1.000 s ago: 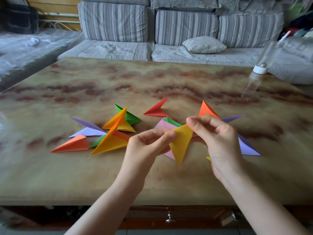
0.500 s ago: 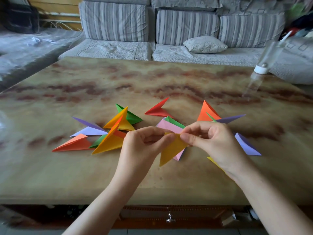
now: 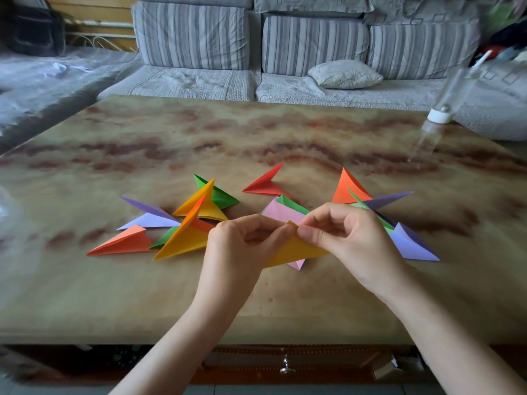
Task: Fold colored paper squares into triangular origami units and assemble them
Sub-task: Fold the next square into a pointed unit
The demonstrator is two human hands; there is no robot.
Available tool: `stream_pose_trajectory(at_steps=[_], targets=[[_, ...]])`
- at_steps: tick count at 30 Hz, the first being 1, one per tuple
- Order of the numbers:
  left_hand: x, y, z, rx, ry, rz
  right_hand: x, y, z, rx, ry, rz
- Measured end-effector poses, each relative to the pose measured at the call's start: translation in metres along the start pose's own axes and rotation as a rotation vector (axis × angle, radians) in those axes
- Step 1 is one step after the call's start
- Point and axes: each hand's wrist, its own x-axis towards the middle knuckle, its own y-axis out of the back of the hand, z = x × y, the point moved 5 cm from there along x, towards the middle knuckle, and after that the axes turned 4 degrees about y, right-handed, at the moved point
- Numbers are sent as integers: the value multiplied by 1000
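Yellow piece: a folded yellow paper unit [image 3: 296, 250] was held just above the table [image 3: 256, 303], in front of a pink unit [image 3: 281, 212] lying beneath it.
Left hand: the left hand [image 3: 242, 246] pinched the piece's upper edge between thumb and curled fingers.
Right hand: the right hand [image 3: 350, 238] pinched the same edge, its thumb tip nearly touching the left one; the other fingers were curled in.
Step in hand: it looked like a crease being set or a flap being tucked along that top edge.
Doing it well: the edges should probably be lined up before pressing, then the thumbs run outward from the middle so the crease comes out sharp and the point stays true.
Risk: an uneven pinch could skew the tip, and the unit might then slot loosely.
Folded units: one colored cluster [image 3: 185, 240] lay to the left, another [image 3: 407, 243] to the right.
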Motion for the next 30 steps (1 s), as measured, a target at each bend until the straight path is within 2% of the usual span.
stream_pose_trajectory(at_steps=[8,22,27,30], targets=[[2,0,-4,-63,54,-107,0,6,4,3,-32,94],[2,-2,-7,-97,110,-179,0,19,1,3,-93,188],[3,-1,-6,-73,84,-170,-1,21,1,11,-123,162],[3,0,-8,-28,66,-171,-1,19,5,55,-169,69]])
